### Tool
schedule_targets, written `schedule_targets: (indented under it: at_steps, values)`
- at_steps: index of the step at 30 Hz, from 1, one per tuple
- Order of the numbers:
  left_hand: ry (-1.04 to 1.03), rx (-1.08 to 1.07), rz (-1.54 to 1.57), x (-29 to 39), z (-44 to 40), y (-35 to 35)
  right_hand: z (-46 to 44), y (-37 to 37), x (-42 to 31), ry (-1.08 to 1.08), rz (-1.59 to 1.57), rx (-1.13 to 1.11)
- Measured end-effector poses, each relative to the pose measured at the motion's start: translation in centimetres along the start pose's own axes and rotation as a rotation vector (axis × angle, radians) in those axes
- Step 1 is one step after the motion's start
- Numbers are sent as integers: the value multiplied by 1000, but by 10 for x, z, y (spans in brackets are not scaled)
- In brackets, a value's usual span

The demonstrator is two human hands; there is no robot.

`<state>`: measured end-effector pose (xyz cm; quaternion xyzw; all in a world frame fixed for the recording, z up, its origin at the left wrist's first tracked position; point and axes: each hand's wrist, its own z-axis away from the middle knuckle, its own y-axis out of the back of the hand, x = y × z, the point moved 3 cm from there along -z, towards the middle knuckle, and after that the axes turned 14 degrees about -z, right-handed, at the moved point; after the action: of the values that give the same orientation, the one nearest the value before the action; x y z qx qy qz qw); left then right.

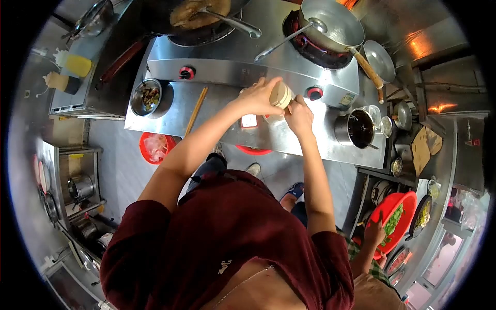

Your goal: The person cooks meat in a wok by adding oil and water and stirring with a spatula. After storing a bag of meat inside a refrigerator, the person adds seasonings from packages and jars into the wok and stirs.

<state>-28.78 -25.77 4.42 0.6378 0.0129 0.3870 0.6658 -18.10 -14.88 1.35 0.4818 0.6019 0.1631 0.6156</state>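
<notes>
My left hand [258, 98] is closed around a small round container with a cream-coloured top [280, 96], held tilted above the steel counter. Against the container's right side, my right hand [298, 117] has its fingers closed and pressed to it. Part of the container is hidden by the fingers. A small red-and-white item [249, 121] lies on the counter just below my left hand. Chopsticks [196, 112] rest to the left, near a steel bowl of mixed food [146, 97]. Right of my hands stands a steel pot of dark liquid [360, 128].
On the stove sit a wok with brown food [199, 14] and a wooden-handled wok [338, 31] with a ladle [289, 40]. Red basins stand on the floor below. At right, another person's hand [376, 231] holds a red basin of greens [405, 206].
</notes>
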Motion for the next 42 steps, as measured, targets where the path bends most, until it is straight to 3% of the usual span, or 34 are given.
schedule_targets:
  at_steps: [4,7,10,17,18,21,23,25,27,28,31,36,42]
  values:
    - [-13,2,-187,7,-4,0,12,4,38,-27,-674,268]
    - [-122,17,-318,24,-13,-13,37,-1,57,-532,-985,270]
    - [-110,56,-411,30,-26,-31,42,-5,45,-571,-1070,277]
    - [-204,345,-285,18,-21,-41,20,-30,26,-320,-707,256]
    - [-229,401,-276,15,-23,-46,21,-31,25,-380,-807,241]
    - [-245,492,-210,14,-23,-54,20,-29,27,-360,-641,217]
    - [-206,387,-182,15,-20,-51,15,-19,39,-346,-568,106]
    - [-88,363,-301,26,-21,-59,4,-2,62,-156,-514,281]
    - [-114,-1,-460,55,-9,-33,-19,46,51,-330,-607,252]
    - [-131,-55,-460,59,-8,-24,-33,73,24,-223,-588,295]
    - [-274,57,-369,90,-7,0,-90,121,22,-204,-420,197]
    - [-525,296,-256,109,3,39,-155,32,-74,43,3,-165]
    - [-877,541,-142,115,56,106,-192,-44,-156,54,325,-359]
